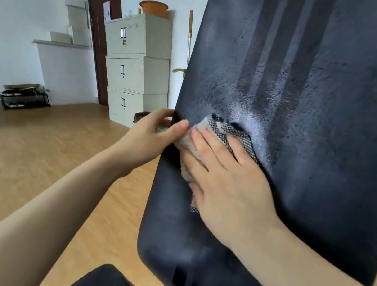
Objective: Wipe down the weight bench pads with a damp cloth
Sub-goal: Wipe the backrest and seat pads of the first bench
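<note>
The black back pad [327, 96] of the weight bench rises steeply on the right, with wet streaks and a shiny patch near its middle. A grey patterned cloth [224, 131] lies flat on the pad. My right hand [225, 184] presses it down with straight fingers. At the pad's left edge, my left hand [151, 134] grips the rim, thumb on the front and fingers curled behind. A second black pad [106, 284] shows at the bottom edge.
Wooden floor [29, 166] stretches to the left. Stacked beige filing cabinets [135, 69] with an orange pot [154, 8] on top stand by a dark door [99, 15]. A low black shoe rack [24, 98] sits against the white wall.
</note>
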